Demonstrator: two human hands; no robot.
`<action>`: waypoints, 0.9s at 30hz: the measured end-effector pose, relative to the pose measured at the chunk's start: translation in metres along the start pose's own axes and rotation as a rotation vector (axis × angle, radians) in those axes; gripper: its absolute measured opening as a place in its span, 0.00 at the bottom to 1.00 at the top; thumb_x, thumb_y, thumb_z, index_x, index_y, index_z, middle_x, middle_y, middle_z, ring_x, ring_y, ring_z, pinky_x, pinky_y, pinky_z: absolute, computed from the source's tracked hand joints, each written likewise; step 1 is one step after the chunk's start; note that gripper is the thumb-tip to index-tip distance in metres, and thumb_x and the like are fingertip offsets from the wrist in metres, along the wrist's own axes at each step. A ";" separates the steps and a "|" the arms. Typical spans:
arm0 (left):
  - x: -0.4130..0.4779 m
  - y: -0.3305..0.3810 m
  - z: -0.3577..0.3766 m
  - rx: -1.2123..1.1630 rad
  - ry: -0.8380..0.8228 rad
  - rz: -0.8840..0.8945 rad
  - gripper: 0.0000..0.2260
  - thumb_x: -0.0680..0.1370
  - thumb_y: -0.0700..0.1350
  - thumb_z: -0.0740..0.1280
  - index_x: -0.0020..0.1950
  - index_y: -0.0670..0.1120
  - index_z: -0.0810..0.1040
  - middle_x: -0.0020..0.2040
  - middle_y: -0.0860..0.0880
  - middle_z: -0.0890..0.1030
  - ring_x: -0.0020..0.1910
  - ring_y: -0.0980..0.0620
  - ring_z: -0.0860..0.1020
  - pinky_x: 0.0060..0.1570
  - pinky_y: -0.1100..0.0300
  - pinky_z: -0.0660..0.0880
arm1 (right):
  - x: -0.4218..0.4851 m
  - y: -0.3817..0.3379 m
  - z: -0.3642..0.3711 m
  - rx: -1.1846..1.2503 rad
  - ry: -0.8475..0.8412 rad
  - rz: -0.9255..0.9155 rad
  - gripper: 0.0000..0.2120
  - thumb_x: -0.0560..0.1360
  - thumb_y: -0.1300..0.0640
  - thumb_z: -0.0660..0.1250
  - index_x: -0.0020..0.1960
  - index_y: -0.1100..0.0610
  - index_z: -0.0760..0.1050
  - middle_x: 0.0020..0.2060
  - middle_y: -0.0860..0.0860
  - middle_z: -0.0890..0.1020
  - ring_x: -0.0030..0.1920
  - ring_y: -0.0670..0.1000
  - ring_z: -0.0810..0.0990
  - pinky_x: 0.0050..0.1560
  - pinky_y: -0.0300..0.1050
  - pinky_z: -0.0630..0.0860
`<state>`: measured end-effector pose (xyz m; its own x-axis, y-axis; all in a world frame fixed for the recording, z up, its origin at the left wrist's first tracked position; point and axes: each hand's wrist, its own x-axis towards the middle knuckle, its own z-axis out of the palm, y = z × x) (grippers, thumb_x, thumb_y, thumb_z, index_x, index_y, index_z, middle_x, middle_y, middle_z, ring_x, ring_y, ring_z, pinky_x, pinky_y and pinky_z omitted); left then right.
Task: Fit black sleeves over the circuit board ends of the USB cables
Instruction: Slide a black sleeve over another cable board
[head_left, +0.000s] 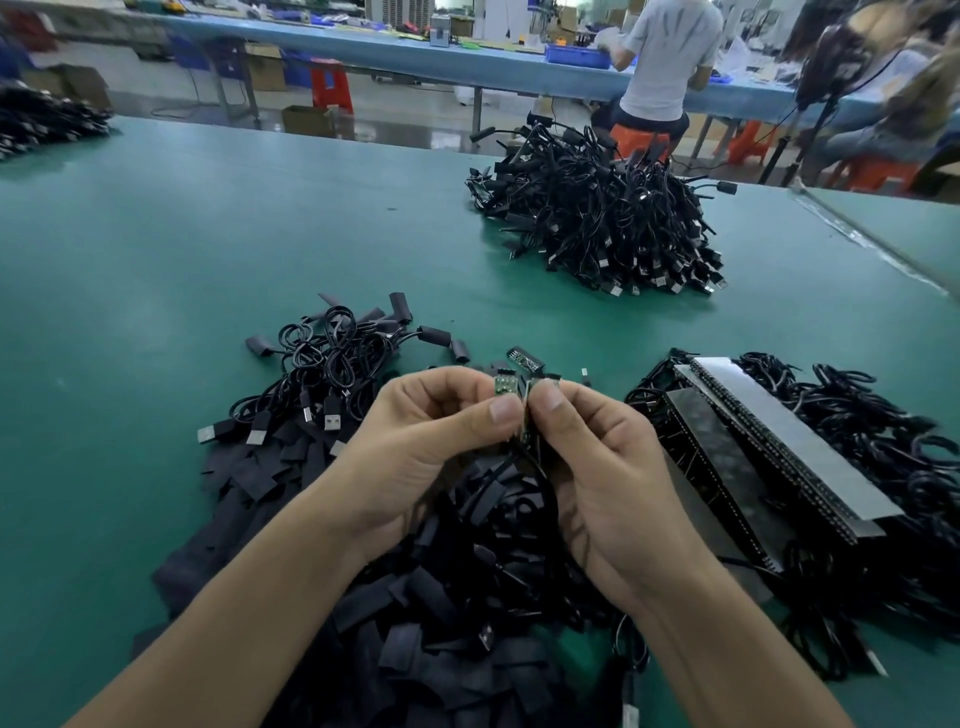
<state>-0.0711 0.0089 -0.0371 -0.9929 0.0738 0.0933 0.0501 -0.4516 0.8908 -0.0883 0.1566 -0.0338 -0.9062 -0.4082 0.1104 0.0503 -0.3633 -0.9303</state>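
Indoors, in a workshop, at a wide teal-green matted bench. Far across the floor, a long blue-topped bench, with a person in a white shirt seated on an orange plastic stool, back to the camera; a red plastic stool and brown cardboard boxes under and near it. On the green bench, toward the far right, a tall heap of black sleeved USB cables; at the far left edge, another dark heap, blurred. Closer, left of centre, a small pile of coiled black USB cables, silver plugs toward the camera, sleeved ends away. Right of the hands, a bundle of black cables lined up under pale grey strips. Directly beneath the forearms, a loose heap of flat black sleeves. Both bare forearms reaching in from the bottom edge, meeting at centre above the sleeve heap, thumbs up and facing each other. Left grip closed, thumb and curled fingers pinching a small green circuit board, face toward the camera. Right grip closed likewise, thumb pressed on a second green circuit board held edge-on, just beside the first. Both held boards bare green. Thin black cable leads dangling between the palms. Just beyond the fingertips, one more loose green board.
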 end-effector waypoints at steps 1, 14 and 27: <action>0.000 -0.001 0.001 -0.031 0.004 -0.003 0.14 0.58 0.47 0.84 0.35 0.46 0.82 0.35 0.46 0.81 0.34 0.52 0.79 0.41 0.62 0.79 | 0.000 -0.001 0.000 0.012 0.000 0.011 0.11 0.71 0.47 0.71 0.43 0.55 0.84 0.40 0.56 0.84 0.40 0.52 0.82 0.44 0.47 0.82; 0.016 0.025 -0.012 -0.347 0.314 0.206 0.10 0.72 0.50 0.68 0.33 0.46 0.81 0.33 0.49 0.81 0.33 0.54 0.82 0.41 0.58 0.81 | 0.006 -0.051 -0.019 0.462 0.266 -0.132 0.06 0.74 0.51 0.65 0.43 0.54 0.73 0.34 0.48 0.77 0.32 0.45 0.77 0.33 0.38 0.75; 0.015 0.029 -0.029 -0.041 0.464 0.169 0.06 0.73 0.49 0.71 0.42 0.48 0.79 0.36 0.55 0.76 0.21 0.60 0.66 0.17 0.69 0.63 | 0.008 -0.055 -0.039 0.039 0.513 -0.059 0.04 0.81 0.58 0.61 0.54 0.54 0.75 0.28 0.47 0.70 0.23 0.43 0.63 0.19 0.36 0.63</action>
<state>-0.0878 -0.0284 -0.0230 -0.9151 -0.4028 0.0184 0.2192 -0.4586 0.8612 -0.1144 0.2060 0.0044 -0.9968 0.0732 -0.0327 0.0000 -0.4080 -0.9130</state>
